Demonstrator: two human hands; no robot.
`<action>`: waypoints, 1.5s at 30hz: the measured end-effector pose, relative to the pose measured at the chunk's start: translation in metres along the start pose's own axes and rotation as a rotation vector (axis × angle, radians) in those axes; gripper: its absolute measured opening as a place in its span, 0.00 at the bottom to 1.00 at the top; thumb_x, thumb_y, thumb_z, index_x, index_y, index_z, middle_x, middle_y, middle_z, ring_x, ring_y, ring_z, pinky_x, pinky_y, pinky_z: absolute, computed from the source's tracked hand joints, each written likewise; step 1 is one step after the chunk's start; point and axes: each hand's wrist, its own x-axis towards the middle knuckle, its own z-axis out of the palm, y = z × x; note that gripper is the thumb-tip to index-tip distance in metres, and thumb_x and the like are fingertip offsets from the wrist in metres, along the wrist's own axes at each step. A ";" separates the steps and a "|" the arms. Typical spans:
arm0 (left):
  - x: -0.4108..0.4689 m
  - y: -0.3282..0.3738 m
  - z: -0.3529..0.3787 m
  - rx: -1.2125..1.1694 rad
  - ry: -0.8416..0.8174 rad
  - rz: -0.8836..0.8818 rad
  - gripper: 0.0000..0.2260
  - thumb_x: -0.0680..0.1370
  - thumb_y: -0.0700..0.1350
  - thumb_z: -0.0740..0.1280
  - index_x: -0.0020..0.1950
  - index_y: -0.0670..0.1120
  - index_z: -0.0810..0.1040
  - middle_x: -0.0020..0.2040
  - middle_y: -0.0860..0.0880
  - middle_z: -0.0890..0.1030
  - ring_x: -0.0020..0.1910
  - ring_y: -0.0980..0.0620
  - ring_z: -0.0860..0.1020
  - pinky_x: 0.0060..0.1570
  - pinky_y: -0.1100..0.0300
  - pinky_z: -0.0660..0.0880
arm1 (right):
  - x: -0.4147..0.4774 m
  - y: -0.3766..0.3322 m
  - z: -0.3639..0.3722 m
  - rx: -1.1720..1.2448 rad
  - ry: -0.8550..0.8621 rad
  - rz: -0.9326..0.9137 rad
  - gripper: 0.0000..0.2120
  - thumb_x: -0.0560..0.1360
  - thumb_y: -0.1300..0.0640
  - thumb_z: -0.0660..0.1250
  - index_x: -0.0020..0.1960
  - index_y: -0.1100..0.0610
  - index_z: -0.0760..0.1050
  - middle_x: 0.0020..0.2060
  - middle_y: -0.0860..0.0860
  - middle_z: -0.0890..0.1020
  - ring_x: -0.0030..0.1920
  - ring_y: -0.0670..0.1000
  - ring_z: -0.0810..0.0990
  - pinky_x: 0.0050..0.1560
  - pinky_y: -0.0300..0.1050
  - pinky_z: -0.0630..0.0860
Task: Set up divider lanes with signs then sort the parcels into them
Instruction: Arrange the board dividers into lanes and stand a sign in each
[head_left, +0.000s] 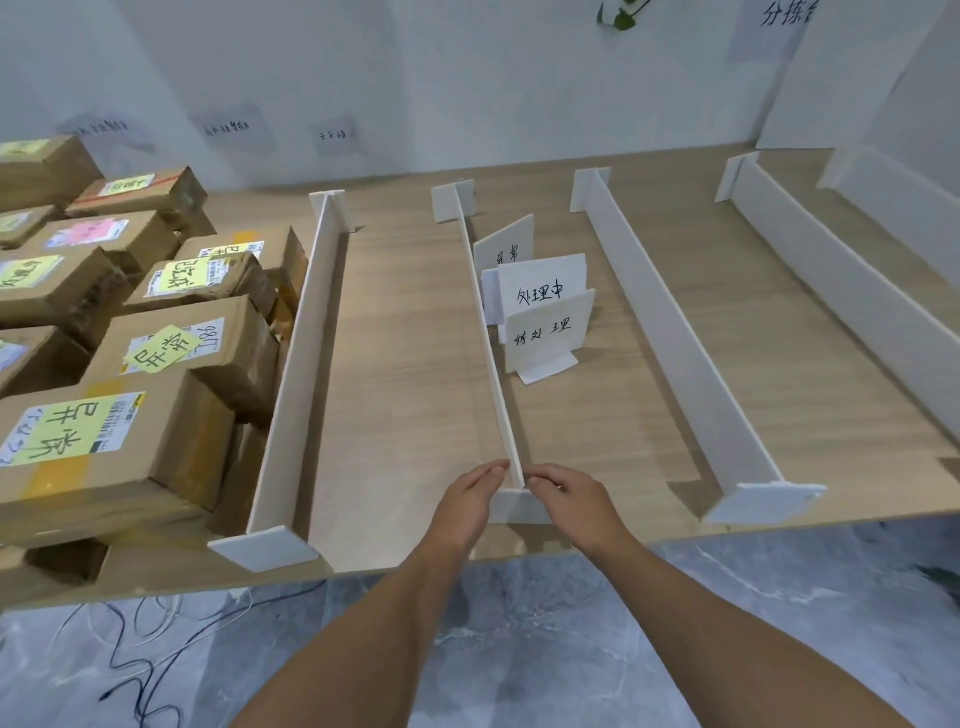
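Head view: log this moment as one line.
left hand, right hand: touching near end of second divider | signs: clustered beside it | parcels: piled left, unsorted

Signs (543, 286) right of the middle divider (493, 364) read 异常, 处理中, 待处理; a parcel (176, 358) left of it reads 异常, perhaps T86.

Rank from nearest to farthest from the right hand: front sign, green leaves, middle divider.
1. middle divider, at the fingertips of the right hand.
2. front sign, up the lane right of that divider.
3. green leaves, far back, top of view.
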 end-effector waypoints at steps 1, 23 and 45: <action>0.000 0.002 0.002 -0.007 -0.010 -0.004 0.13 0.84 0.48 0.62 0.66 0.50 0.80 0.62 0.56 0.79 0.60 0.60 0.74 0.62 0.62 0.65 | -0.001 0.002 -0.001 0.018 -0.002 -0.001 0.12 0.80 0.57 0.64 0.60 0.50 0.83 0.52 0.41 0.83 0.55 0.42 0.79 0.47 0.22 0.69; -0.015 -0.015 -0.013 0.031 0.090 0.033 0.13 0.84 0.50 0.62 0.66 0.54 0.79 0.63 0.59 0.79 0.64 0.58 0.74 0.65 0.61 0.67 | -0.004 0.004 0.012 0.093 -0.092 -0.008 0.13 0.80 0.54 0.65 0.63 0.48 0.81 0.59 0.45 0.81 0.59 0.44 0.78 0.65 0.45 0.73; -0.044 0.011 -0.005 0.017 0.305 0.224 0.15 0.83 0.48 0.64 0.70 0.55 0.74 0.68 0.56 0.74 0.67 0.56 0.72 0.67 0.59 0.66 | -0.028 -0.007 -0.032 0.029 0.059 -0.086 0.19 0.82 0.50 0.62 0.72 0.50 0.72 0.69 0.47 0.74 0.67 0.45 0.70 0.68 0.41 0.65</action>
